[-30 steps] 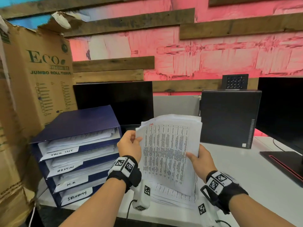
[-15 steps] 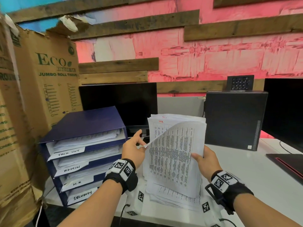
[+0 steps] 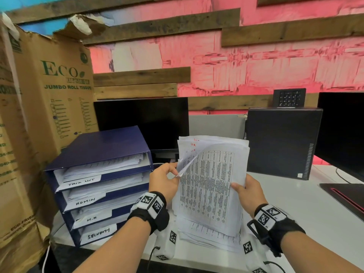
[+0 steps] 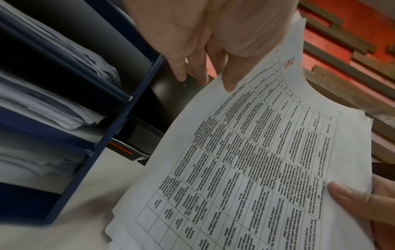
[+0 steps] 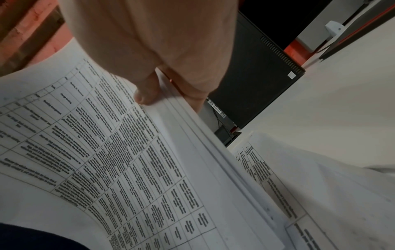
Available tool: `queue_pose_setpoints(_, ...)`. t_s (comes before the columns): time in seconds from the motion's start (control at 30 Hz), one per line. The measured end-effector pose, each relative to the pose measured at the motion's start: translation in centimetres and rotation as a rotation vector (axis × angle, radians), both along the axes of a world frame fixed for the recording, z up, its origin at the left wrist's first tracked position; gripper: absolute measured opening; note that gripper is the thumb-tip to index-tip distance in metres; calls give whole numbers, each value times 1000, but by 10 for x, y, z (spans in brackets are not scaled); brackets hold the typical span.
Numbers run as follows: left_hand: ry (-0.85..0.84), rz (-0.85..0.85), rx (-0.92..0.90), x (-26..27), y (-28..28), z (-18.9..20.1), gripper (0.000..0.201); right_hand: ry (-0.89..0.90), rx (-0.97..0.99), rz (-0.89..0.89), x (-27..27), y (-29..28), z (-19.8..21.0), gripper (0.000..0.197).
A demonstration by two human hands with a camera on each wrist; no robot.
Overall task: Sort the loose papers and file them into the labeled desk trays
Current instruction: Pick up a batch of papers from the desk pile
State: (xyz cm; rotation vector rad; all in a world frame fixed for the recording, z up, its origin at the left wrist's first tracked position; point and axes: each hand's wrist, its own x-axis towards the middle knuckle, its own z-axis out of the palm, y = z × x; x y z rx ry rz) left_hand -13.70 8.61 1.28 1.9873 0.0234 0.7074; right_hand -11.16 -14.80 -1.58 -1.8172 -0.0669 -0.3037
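Note:
A thick stack of printed papers (image 3: 214,186) stands tilted on the white desk (image 3: 315,209), more sheets lying under it. My right hand (image 3: 246,191) grips the stack's right edge, thumb on the front sheet (image 5: 147,94). My left hand (image 3: 167,178) pinches the top sheet's left corner and peels it forward, baring red handwriting on the sheets behind (image 3: 194,144). The table-printed top sheet (image 4: 267,160) curls toward me. At left stands a blue four-tier desk tray (image 3: 102,186) labelled TASK LIST, ADMIN, H.R and SECURITY, each tier holding papers.
A tall cardboard box (image 3: 49,107) stands left of the trays. Behind are a dark monitor (image 3: 141,123), a black computer case (image 3: 281,142) and a second monitor (image 3: 342,131) at right. The tray's blue side wall (image 4: 119,118) is close to my left hand.
My left hand has peeled the top sheet's left corner forward and further down from the stack, uncovering red marks on the sheets behind. The right hand keeps its grip.

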Motion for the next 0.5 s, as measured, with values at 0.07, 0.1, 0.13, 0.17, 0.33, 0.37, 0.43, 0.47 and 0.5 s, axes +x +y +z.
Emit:
queue_pose_setpoints(0.07, 4, -8, -32, 1, 1, -4, 23, -2, 1, 1, -1, 1, 1, 31)
queue_pose_setpoints(0.1, 7, -5, -44, 1, 2, -5, 22, -1, 0, 1, -1, 1, 1, 31)
queue_pose_setpoints(0.13, 8, 2, -49, 1, 3, -4, 21, -1, -2, 1, -1, 1, 2, 30)
queue_pose_setpoints(0.17, 3, 6, -43, 1, 3, -3, 20, 1, -1, 1, -2, 1, 2, 30)
queue_pose_setpoints(0.33, -9, -40, -17, 1, 6, -1, 31, 21, 4, 29, -3, -1, 3, 29)
queue_pose_setpoints(0.37, -2, -51, -12, 2, 7, -1, 30, 24, -1, 34, -3, -2, 3, 29)
queue_pose_setpoints(0.43, 4, -88, -10, 1, 8, 1, 22, 29, -2, 43, -3, -3, 3, 28)
queue_pose_setpoints(0.47, -2, -117, -10, 2, 8, 0, 20, 31, 1, 50, -3, -3, 3, 27)
queue_pose_setpoints(0.5, -7, -150, -14, 2, 8, 1, 21, 32, 3, 55, -4, -4, 3, 26)
